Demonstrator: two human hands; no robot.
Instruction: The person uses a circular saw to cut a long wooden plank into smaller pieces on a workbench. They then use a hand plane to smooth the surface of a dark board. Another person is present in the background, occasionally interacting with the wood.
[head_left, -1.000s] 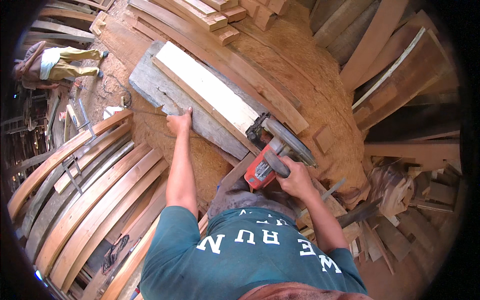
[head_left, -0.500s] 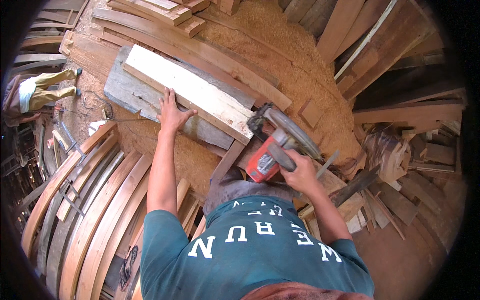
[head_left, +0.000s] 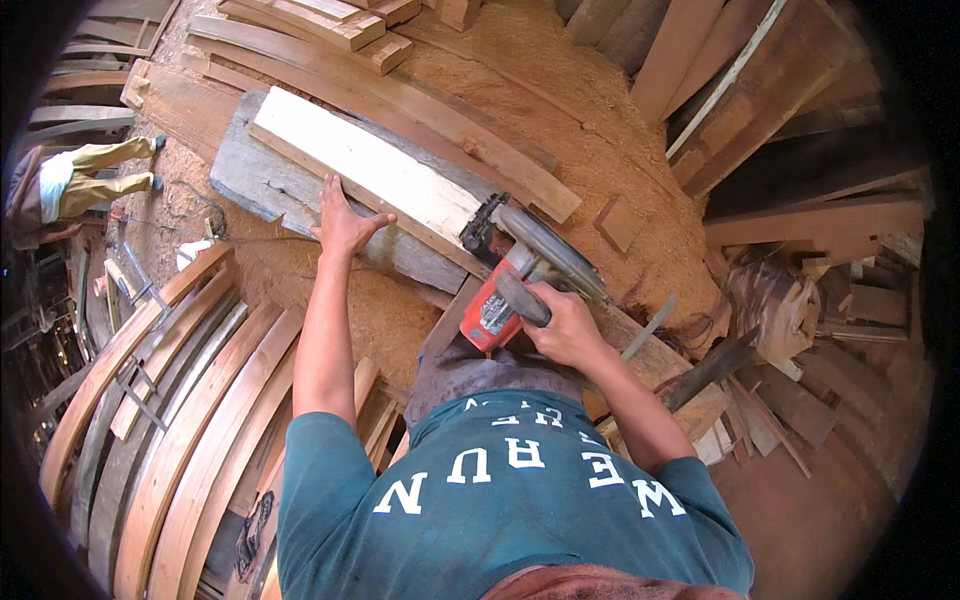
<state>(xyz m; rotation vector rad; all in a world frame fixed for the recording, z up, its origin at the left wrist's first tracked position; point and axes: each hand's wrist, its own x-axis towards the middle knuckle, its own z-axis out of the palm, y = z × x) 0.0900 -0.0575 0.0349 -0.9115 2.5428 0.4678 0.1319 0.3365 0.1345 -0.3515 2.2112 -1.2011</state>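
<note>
A pale, white-faced board [head_left: 355, 150] lies diagonally on a weathered grey plank [head_left: 250, 175]. My left hand [head_left: 343, 225] rests with fingers spread on the board's near edge, toward its middle. My right hand [head_left: 565, 325] grips the dark rear handle of a red power saw [head_left: 492, 312], whose black front part sits at the board's right end, with its long metal guard reaching to the right. Where the blade meets the wood is hidden.
Curved timber pieces [head_left: 225, 420] fill the lower left. Long planks [head_left: 380, 95] and sawdust [head_left: 560, 120] lie beyond the board. Large boards [head_left: 760, 95] lean at the upper right; offcuts [head_left: 870, 305] pile at the right. A person [head_left: 85, 190] stands at the far left near cords.
My left hand has shifted from gripping the plank's edge to lying spread on the pale board. Over the last half second the saw and my right hand have moved left onto the board's end.
</note>
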